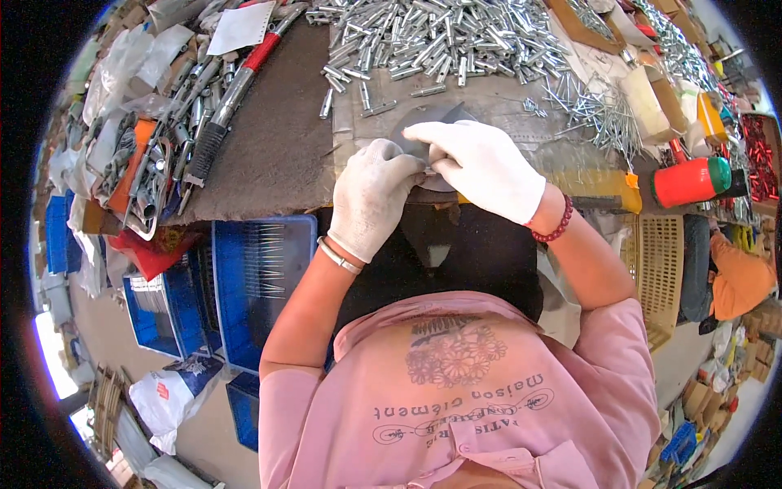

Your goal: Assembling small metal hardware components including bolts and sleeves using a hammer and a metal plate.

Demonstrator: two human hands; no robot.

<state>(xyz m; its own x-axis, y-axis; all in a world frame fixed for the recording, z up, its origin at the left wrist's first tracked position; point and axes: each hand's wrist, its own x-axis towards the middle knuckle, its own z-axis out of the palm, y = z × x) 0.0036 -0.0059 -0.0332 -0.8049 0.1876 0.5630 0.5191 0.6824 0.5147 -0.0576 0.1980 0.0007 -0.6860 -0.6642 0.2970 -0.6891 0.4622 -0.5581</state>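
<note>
Gloves of white knit cover both hands, which meet at the near edge of the workbench (269,155) over a dark grey disc (423,122). The left hand (371,200) is curled, its fingertips pressed together at a small metal piece (429,169) that is mostly hidden, so its shape cannot be told; a thin silver bangle (338,257) sits on that wrist. The right hand (481,163) arches over from the other side, fingers bent and closed onto the same spot, touching the left fingertips; a bracelet of dark red beads (555,226) circles its wrist. Whether each hand holds its own part or both pinch a single one cannot be told. Just beyond the pinch lies the disc, and farther past it a big heap of shiny metal pins (432,37) spreads across the bench. Off to the right of the pinch, a loose scatter of thin nails (603,114) lies near a red and green flask (691,181) resting on its side. Well to the left of the hands, a long tool with a red grip (236,81) lies slanted beside a jumble of metal scrap (151,163). Below the left hand, off the bench edge, stands a blue plastic crate (261,277). The person's pink shirt (456,383) fills the lower middle.
</note>
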